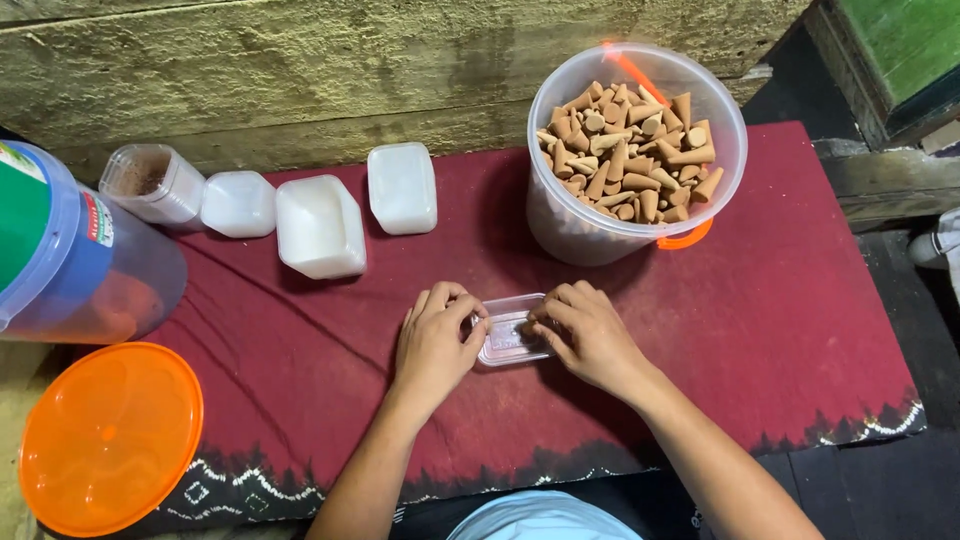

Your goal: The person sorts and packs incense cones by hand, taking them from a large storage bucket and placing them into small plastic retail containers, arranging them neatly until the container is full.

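- Left hand (437,340) sat palm down, fingers curled in, tips pointing toward 3 o'clock.
- Right hand (590,335) sat palm down, fingers bent, tips pointing toward 9 o'clock.
- Hands were close, not touching.
- Bare forearms entered from 6 o'clock, left running toward 1 o'clock, right toward 11 o'clock.

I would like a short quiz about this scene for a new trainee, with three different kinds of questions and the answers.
1. True or false: both hands touch the small clear box on the red cloth.
2. What fills the clear bucket? A) brown cones B) white powder C) green leaves
3. Complete: the orange lid lies at the table's near ____ corner.

Key
1. True: the left hand and the right hand are on its two ends.
2. A: the brown cones.
3. Left.
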